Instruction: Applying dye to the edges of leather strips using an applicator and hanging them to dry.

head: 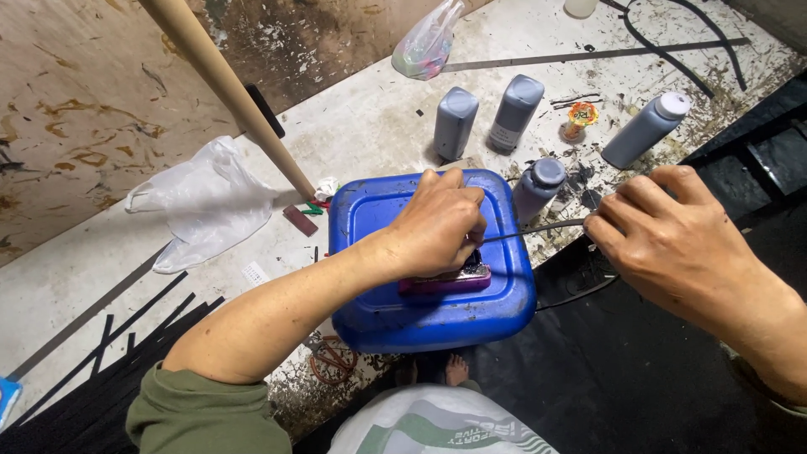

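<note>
- Far left, a crumpled white plastic bag (206,202) lies on the stained counter (361,126), and black strips (109,353) fan out at the near left; neither is touched.
- A pale wooden pole (223,84) slants down to the counter just left of the blue plastic container (433,294).
- The left hand (437,223) presses down on a small magenta pad (445,279) on the container's top, its grip closed over the spot where a thin black strip (534,229) passes under the fingers.
- To do this well, I judge the left hand should keep an even press so the strip draws flat through the dark ink.
- Four grey ink bottles (455,122) stand or lie beyond, near but apart.
- The right hand (672,240) pinches the strip's free end, grip closed on it; a level, steady pull seems best, with the strip kept taut.
</note>
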